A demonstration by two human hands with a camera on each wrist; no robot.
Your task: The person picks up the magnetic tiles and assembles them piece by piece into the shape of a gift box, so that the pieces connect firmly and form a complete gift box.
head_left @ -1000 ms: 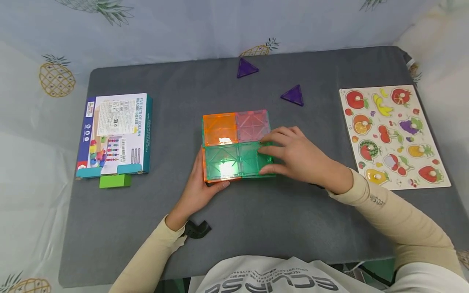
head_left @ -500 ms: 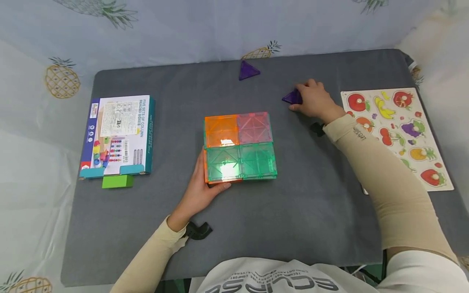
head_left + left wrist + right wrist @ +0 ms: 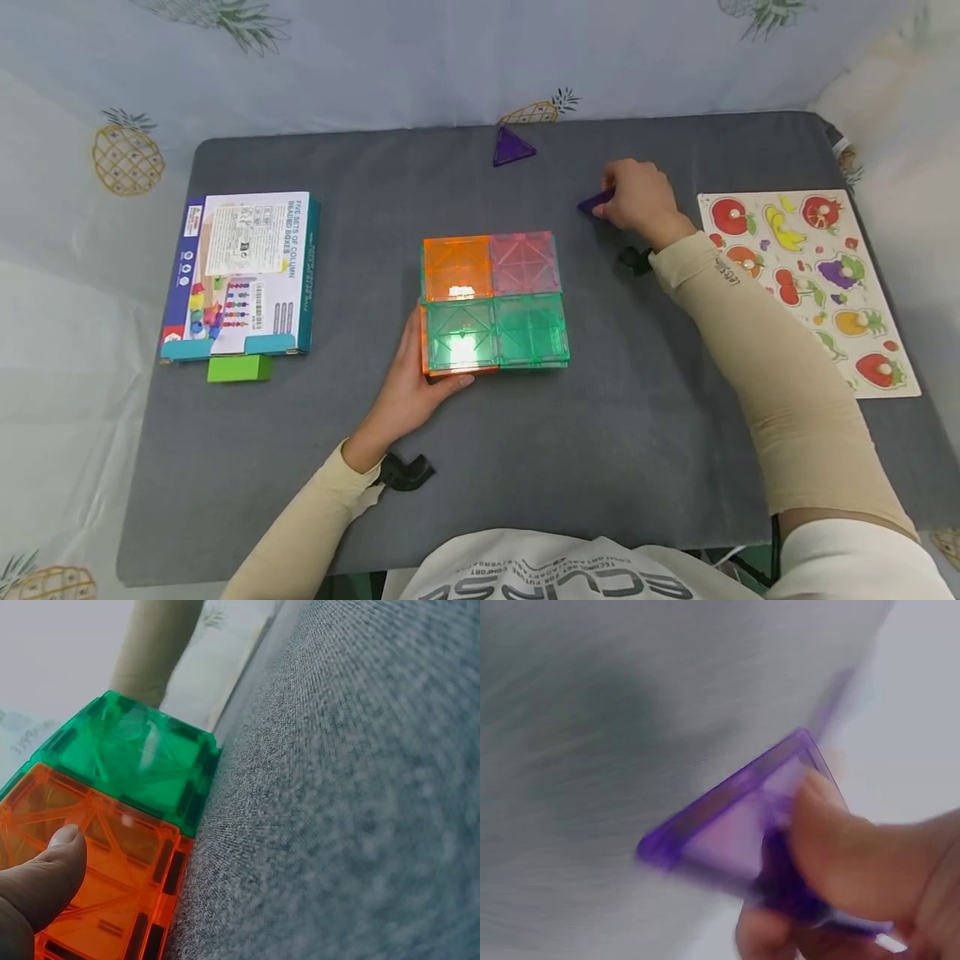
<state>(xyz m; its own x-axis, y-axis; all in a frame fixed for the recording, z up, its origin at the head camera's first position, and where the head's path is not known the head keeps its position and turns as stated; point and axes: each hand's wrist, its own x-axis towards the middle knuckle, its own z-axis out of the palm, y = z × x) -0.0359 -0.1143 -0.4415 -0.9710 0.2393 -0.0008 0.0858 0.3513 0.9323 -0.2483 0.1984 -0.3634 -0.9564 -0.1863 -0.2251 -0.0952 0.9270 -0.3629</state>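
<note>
My right hand (image 3: pixel 637 196) pinches a purple triangular magnetic tile (image 3: pixel 597 200) between thumb and fingers, tilted up from the table at the back right. In the right wrist view the thumb lies over one face of this triangle tile (image 3: pixel 731 825). My left hand (image 3: pixel 405 375) holds the lower left corner of a boxy build of see-through magnetic tiles (image 3: pixel 531 329). Orange, pink and green squares make up its top. In the left wrist view the left thumb (image 3: pixel 56 870) presses an orange tile (image 3: pixel 124 862) on the near side; the other left fingers are hidden there.
Another purple triangle tile (image 3: pixel 513 147) lies near the table's back edge. A boxed bead toy (image 3: pixel 247 250) sits at left, with a green block (image 3: pixel 238 368) at its front edge. To the right lies a fruit puzzle board (image 3: pixel 847 283), partly under my right forearm.
My right hand has left the top of the tile build, reached to the back right, and picked up the nearer purple triangle tile. The left hand stays on the build.
</note>
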